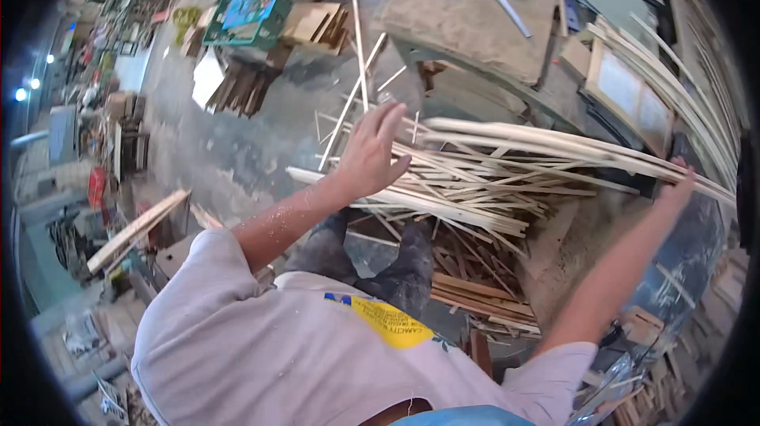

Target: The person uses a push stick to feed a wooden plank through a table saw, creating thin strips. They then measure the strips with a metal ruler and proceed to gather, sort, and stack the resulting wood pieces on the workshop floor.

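Over a loose heap of thin wooden strips (475, 180) my left hand (370, 153) is raised, fingers stretched and thumb apart, with nothing in it. Just beyond its fingertips lie the ends of a few long pale wooden strips (522, 138), which run across to the right. My right hand (675, 183), arm reaching far out, is closed around these strips near their right end. They lie above the heap, where many strips cross at different angles. Thicker pale battens (443, 211) lie along the heap's near side, close to my legs.
A workbench (475, 22) with papers and a caliper-like tool stands ahead. A green crate (252, 18) and stacked boards (237, 85) sit on the floor at the far left. More long strips (704, 85) lean at the far right. Offcuts (483, 299) lie near my legs.
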A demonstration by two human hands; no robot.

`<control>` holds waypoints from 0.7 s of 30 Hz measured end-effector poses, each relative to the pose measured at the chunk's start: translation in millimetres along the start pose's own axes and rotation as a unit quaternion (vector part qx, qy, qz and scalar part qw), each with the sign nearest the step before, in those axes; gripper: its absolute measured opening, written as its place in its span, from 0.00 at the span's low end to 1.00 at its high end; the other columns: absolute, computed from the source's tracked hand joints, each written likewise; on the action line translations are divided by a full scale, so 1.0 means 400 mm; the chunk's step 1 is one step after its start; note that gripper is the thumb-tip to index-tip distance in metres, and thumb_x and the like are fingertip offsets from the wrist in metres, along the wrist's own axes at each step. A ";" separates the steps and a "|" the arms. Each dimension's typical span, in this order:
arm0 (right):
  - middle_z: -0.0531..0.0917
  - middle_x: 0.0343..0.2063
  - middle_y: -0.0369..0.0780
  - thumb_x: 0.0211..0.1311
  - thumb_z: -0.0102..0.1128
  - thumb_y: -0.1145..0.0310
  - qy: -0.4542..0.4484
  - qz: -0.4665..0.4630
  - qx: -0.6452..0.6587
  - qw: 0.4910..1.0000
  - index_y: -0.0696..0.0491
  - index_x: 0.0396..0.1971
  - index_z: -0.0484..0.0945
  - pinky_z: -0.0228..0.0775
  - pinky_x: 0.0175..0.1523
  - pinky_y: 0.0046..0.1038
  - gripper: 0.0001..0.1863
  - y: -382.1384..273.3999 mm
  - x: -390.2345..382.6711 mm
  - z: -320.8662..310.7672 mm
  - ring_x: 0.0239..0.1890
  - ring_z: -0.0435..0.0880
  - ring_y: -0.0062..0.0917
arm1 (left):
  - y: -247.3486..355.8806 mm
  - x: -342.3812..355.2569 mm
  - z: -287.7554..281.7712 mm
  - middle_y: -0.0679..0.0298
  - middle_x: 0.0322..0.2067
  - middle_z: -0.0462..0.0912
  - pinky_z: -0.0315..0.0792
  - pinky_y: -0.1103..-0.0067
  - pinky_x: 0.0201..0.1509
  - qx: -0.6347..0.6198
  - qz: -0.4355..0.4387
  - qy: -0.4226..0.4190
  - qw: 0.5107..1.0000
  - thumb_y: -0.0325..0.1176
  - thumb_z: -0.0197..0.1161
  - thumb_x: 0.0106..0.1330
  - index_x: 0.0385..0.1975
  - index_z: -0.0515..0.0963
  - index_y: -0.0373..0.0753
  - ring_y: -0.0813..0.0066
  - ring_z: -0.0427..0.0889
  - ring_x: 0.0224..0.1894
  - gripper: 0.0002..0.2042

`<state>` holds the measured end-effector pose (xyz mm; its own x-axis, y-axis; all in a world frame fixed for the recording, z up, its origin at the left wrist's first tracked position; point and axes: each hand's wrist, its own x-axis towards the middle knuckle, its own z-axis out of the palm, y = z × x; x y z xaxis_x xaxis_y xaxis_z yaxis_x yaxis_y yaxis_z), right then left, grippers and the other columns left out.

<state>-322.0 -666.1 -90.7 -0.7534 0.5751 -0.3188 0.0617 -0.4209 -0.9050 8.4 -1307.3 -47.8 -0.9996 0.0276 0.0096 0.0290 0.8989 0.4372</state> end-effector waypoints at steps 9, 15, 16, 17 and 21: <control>0.78 0.54 0.51 0.67 0.59 0.72 -0.031 -0.292 -0.333 0.896 0.66 0.57 0.68 0.72 0.61 0.33 0.22 0.047 -0.254 -0.005 0.57 0.79 0.35 | -0.224 -0.335 0.239 0.43 0.56 0.72 0.69 0.61 0.65 -0.167 -0.234 -0.235 0.928 0.37 0.65 0.62 0.60 0.70 0.33 0.42 0.72 0.60 0.27; 0.74 0.24 0.34 0.60 0.54 0.71 -0.135 0.003 -0.326 0.936 0.52 0.27 0.74 0.67 0.37 0.27 0.03 0.686 -1.066 0.085 0.28 0.72 0.21 | -0.634 -0.524 0.473 0.44 0.41 0.83 0.74 0.59 0.55 -0.156 -0.339 -0.295 0.880 0.41 0.64 0.60 0.45 0.80 0.32 0.45 0.81 0.48 0.20; 0.77 0.25 0.34 0.67 0.54 0.74 -0.237 0.045 -0.377 0.894 0.54 0.34 0.76 0.69 0.36 0.25 0.02 0.799 -1.159 0.086 0.29 0.75 0.20 | -0.707 -0.554 0.518 0.45 0.39 0.84 0.75 0.59 0.54 -0.131 -0.364 -0.291 0.875 0.43 0.63 0.59 0.42 0.81 0.32 0.45 0.83 0.45 0.20; 0.80 0.29 0.35 0.68 0.57 0.69 -0.224 0.183 -0.380 0.879 0.56 0.38 0.79 0.71 0.39 0.24 0.06 0.923 -1.249 0.084 0.33 0.78 0.20 | -0.782 -0.586 0.566 0.44 0.40 0.84 0.75 0.58 0.54 -0.131 -0.378 -0.289 0.870 0.42 0.63 0.59 0.42 0.81 0.32 0.44 0.83 0.46 0.19; 0.85 0.37 0.45 0.67 0.60 0.64 -0.395 0.205 -0.579 0.683 0.61 0.46 0.80 0.74 0.51 0.31 0.16 1.454 -1.412 0.111 0.43 0.84 0.34 | -1.138 -0.688 0.772 0.41 0.43 0.84 0.75 0.57 0.56 -0.101 -0.435 -0.289 0.847 0.45 0.63 0.59 0.44 0.80 0.33 0.42 0.82 0.49 0.21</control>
<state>110.1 -1266.9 -424.4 -0.6073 -0.1748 -0.7750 0.5051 0.6680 -0.5465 271.4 -1589.2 -527.3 -0.4717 -0.3450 -0.8115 -0.7771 0.5975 0.1977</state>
